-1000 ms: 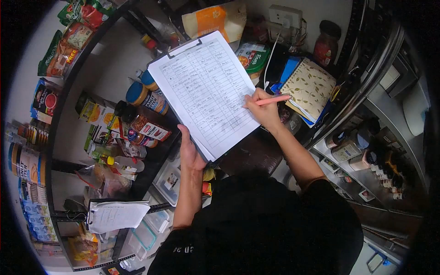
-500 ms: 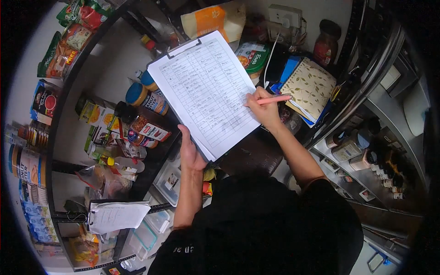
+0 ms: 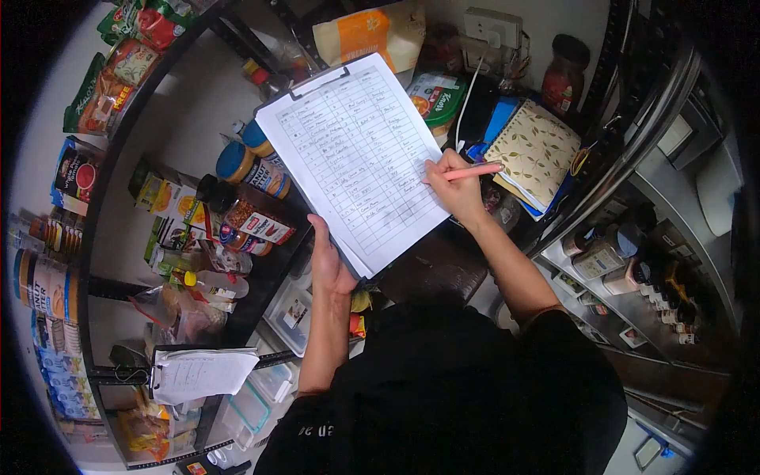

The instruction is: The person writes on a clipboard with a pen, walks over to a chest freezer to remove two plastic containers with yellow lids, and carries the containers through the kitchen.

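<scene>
A clipboard with a printed table on white sheets (image 3: 356,174) is tilted in front of me, its rows filled with handwriting down to the lower part. My left hand (image 3: 328,257) is wrapped round its lower left edge, the thumb on top and the other fingers hidden beneath. A pink pen (image 3: 473,172) is pinched in my right hand (image 3: 455,186), which rests on the right edge of the sheet. The tip of the pen is hard to make out against the paper.
Peanut butter jars (image 3: 252,168) and packets stand on the left shelf. A second clipboard (image 3: 204,374) hangs lower left. Behind the sheets are a green Knorr tub (image 3: 438,99) and an orange-white bag (image 3: 368,36). A leaf-patterned notebook (image 3: 534,154) lies right; spice jars (image 3: 625,273) fill a rack.
My right hand has shifted very slightly on the paper with the pen in it. My left hand and the clipboard have stayed in place.
</scene>
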A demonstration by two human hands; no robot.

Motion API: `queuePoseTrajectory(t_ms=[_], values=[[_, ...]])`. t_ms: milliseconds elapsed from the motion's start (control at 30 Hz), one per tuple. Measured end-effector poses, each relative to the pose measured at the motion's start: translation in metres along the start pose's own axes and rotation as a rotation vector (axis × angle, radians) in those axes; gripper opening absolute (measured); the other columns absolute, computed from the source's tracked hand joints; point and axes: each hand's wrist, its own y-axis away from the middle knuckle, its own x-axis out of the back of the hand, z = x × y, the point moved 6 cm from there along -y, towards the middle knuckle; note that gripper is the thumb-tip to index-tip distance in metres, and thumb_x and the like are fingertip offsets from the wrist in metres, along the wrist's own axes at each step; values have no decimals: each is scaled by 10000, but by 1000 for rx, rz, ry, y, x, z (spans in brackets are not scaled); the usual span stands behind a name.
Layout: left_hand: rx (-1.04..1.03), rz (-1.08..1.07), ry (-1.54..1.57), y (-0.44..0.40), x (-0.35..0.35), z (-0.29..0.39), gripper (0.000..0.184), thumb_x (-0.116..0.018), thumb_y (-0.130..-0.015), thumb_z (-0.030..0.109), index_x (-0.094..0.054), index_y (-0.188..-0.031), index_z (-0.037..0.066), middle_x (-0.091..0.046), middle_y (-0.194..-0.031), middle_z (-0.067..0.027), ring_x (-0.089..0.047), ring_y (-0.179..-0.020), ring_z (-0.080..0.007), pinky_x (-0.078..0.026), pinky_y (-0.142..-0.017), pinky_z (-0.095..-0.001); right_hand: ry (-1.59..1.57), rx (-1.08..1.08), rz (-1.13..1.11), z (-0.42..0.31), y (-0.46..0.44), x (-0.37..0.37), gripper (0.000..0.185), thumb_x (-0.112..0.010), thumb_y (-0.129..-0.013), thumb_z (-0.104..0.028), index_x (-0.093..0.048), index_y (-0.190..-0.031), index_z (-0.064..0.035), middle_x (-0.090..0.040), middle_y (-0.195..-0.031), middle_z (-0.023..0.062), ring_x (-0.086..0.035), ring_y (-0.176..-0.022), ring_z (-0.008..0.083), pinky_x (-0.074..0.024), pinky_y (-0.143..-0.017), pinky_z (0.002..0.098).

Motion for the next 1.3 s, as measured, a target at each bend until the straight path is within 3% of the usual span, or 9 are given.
queuePoseTrajectory(t_ms=[267, 333, 633, 933, 1300], values=[[3, -7, 2, 0, 1, 1, 683, -390, -929, 511, -318, -1371, -4, -428, -1354, -183, -472, -1194, -305, -401, -995, -433, -47, -2, -1, 3, -3, 2, 281, -606, -840, -20, -405, -647, -49, -468, -611, -8, -553, -595, 63, -438, -541, 202], [11, -20, 26, -1, 2, 0, 690, -388, -929, 514, -311, -1374, -7, -423, -1357, -186, -471, -1194, -308, -400, -995, -434, -122, -54, 93, -1, -6, 9, 288, -629, -838, -43, -422, -638, -46, -492, -609, 2, -563, -591, 71, -430, -534, 200], [6, -8, -24, 2, 2, 2, 693, -382, -929, 518, -310, -1375, -8, -425, -1355, -186, -472, -1194, -306, -405, -989, -432, 1, -105, 17, -9, -6, 3, 304, -674, -829, -89, -455, -625, -37, -525, -616, 18, -548, -586, 60, -398, -504, 201], [-1, -37, -2, 2, 0, 1, 688, -401, -923, 515, -331, -1361, -11, -445, -1337, -189, -487, -1182, -308, -413, -982, -443, -14, -67, 11, 3, -3, 4, 316, -647, -837, -59, -407, -632, -45, -441, -614, -12, -554, -596, 56, -407, -506, 199], [16, -39, 30, 1, 1, 1, 686, -413, -921, 509, -330, -1364, -8, -441, -1342, -186, -487, -1179, -311, -415, -979, -449, -15, -26, -9, -3, -4, 5, 303, -613, -840, -31, -390, -635, -53, -449, -603, -7, -546, -589, 57, -411, -523, 202]])
